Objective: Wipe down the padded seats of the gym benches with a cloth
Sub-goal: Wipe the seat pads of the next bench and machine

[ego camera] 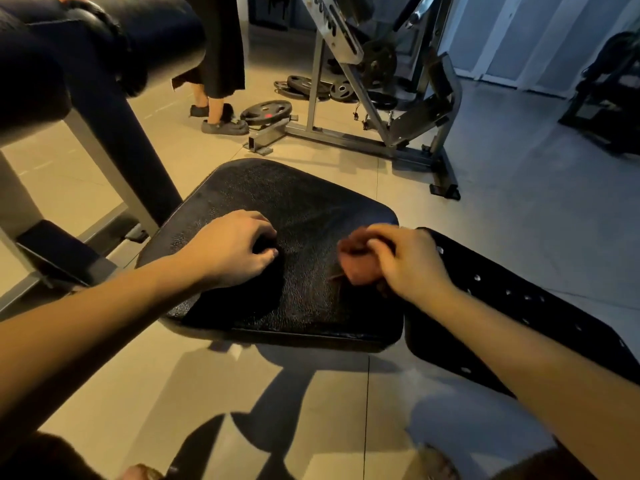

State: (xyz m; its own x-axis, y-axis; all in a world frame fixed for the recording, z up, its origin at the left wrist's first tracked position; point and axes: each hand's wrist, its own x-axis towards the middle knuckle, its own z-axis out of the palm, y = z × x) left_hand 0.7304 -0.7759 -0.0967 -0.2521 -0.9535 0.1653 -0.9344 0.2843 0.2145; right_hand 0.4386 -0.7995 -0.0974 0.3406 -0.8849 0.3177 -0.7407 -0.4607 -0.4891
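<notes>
A black padded seat [294,202] of a gym bench fills the middle of the head view. My right hand [408,261] grips a bunched reddish-brown cloth [356,261] and holds it against the right part of the pad. My left hand [232,247] rests on the left part of the seat with its fingers curled under; nothing shows in it. A second black pad [519,313] with metal rivets adjoins the seat on the right, under my right forearm.
The bench's grey frame [114,188] and a thick black roller pad [93,43] rise at the left. Another person's legs and shoes [221,116] stand behind. Weight plates [266,110] lie on the tiled floor beside a grey machine frame [381,140].
</notes>
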